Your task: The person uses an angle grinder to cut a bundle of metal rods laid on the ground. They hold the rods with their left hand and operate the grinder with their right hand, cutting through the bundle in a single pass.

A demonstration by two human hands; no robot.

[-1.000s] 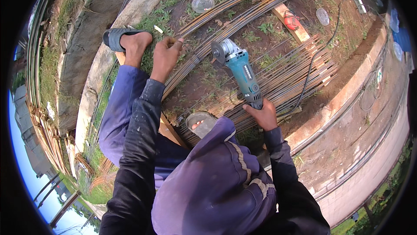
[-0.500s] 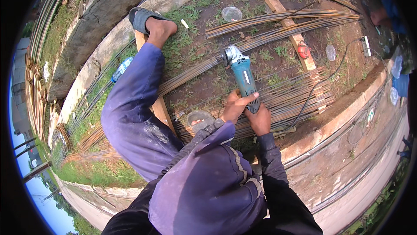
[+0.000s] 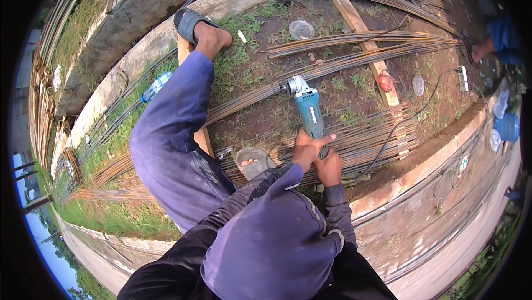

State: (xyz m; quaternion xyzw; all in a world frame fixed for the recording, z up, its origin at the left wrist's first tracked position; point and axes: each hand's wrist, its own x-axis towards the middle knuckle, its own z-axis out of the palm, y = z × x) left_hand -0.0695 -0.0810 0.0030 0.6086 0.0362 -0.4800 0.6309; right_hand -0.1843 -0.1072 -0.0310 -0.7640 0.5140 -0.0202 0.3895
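Both my hands hold a teal angle grinder [image 3: 309, 110] with a silver gear head. My left hand [image 3: 308, 147] is closed around the lower part of its body, the thumb lying across it. Lower down, my right hand [image 3: 329, 168] wraps the rear end, where the black cord [image 3: 388, 139] trails off to the right. The grinder's head is over or against a bundle of long steel bars [image 3: 244, 103]; whether the disc touches them I cannot tell. Under and beside my hands lie several thinner rusty rods [image 3: 371, 134] in a spread row.
Wooden planks [image 3: 352, 14] lie under the bars. A red object [image 3: 385, 81] rests on one, near a white power strip [image 3: 463, 78]. My sandalled foot [image 3: 209, 37] is at upper left by a plastic bottle [image 3: 157, 85]. Another person's foot [image 3: 481, 49] shows at far right.
The view has shifted slightly, so the ground and bars appear a little lower. Both hands keep the same hold on the grinder, its head still by the bar bundle.
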